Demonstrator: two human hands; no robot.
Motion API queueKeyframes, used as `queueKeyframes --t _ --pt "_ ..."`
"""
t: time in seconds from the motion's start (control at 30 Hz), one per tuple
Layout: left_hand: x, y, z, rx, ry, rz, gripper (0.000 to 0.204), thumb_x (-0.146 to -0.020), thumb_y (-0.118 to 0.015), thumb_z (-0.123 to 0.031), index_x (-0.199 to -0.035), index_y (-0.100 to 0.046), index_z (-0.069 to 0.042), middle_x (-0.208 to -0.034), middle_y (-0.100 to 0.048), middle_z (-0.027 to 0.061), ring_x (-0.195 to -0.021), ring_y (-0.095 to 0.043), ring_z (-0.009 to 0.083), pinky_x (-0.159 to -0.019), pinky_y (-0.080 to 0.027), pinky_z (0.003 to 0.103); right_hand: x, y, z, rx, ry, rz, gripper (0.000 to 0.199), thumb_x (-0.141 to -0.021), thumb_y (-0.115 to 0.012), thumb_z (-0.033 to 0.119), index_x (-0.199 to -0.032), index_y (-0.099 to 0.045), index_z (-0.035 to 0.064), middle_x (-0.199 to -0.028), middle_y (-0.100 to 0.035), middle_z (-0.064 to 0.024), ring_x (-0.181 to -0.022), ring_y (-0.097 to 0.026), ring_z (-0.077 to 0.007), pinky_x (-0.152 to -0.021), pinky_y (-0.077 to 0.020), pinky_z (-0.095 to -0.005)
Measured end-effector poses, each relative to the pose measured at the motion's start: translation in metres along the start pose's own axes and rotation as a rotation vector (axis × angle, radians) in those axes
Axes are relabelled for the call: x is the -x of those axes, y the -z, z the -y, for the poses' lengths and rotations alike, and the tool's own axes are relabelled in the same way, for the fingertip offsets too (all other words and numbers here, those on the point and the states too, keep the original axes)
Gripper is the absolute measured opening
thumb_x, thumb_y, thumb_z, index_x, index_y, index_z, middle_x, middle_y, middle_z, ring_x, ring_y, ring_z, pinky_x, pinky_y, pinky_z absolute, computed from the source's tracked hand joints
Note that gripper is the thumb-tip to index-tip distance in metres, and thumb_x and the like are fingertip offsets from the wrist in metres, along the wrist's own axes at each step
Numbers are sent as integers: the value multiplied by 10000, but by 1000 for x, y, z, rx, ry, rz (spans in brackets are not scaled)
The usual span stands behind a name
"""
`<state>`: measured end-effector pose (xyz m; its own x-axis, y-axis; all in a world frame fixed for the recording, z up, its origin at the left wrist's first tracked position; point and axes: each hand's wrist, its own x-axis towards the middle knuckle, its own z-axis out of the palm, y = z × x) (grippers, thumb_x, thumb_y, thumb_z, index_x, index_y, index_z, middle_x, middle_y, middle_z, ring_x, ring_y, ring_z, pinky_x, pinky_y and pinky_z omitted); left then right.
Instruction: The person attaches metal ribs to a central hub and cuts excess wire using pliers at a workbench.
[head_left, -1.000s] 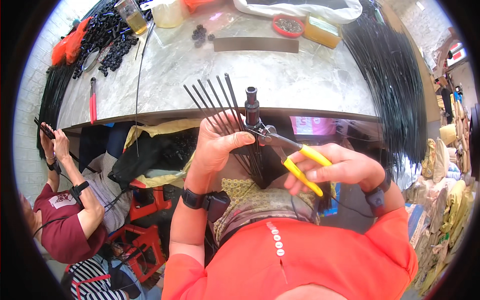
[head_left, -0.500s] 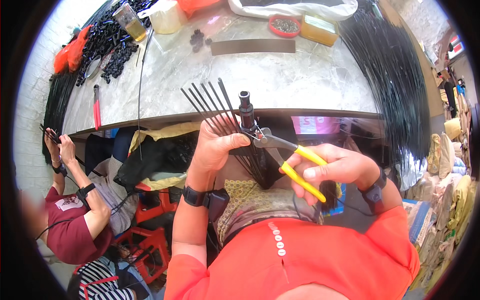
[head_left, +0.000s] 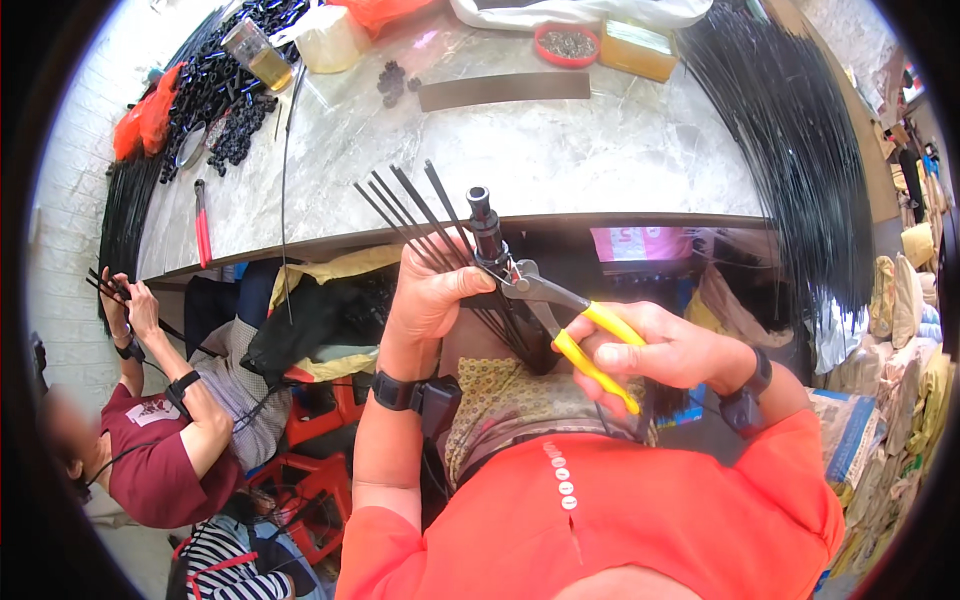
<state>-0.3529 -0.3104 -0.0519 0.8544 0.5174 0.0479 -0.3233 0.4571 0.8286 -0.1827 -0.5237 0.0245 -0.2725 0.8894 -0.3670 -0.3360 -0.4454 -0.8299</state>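
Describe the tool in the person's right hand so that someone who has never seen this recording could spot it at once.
Start at the near edge of the grey marble table, where both hands work above the person's lap. The right hand grips pliers whose metal jaws close at the base of a short black tube beside the thin black rods in the left hand. Their bright yellow handles set them apart from the red-handled tool lying far left on the table.

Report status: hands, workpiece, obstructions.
Left hand grips black rods with a black fitting. Right hand squeezes yellow-handled pliers at fitting's base. Nothing obstructing.

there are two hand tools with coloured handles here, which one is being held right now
The yellow-handled pliers, gripped in the right hand. The red-handled tool lies untouched on the table.
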Motion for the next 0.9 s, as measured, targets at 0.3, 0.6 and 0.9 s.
queueKeyframes --t 0.3,0.6,0.9 --pt "5 2 3 22 -32 -6 339 -701 -833 5 -1000 -675 9 -881 -715 114 -797 -700 211 -757 -569 345 5 -11 7 -86 -30 0 387 -1026 -532 318 -1234 -489 -6 -847 -614 -103 -643 -623 -137 -581 -525 -275" --pt "16 11 8 37 -15 43 321 -699 -840 -41 -972 -681 13 -868 -711 135 -793 -699 246 -740 -576 375 4 -25 -12 -536 -24 108 467 -1025 -529 346 -1287 -483 -37 -878 -606 -134 -641 -621 -171 -542 -547 -308" --pt "20 7 8 46 -27 82 352 -729 -832 -84 -1017 -664 28 -883 -706 166 -794 -699 306 -736 -588 452 -2 -45 -46 -890 107 244 403 -1041 -501 314 -1317 -474 21 -883 -564 -129 -629 -571 -173 -510 -524 -318"
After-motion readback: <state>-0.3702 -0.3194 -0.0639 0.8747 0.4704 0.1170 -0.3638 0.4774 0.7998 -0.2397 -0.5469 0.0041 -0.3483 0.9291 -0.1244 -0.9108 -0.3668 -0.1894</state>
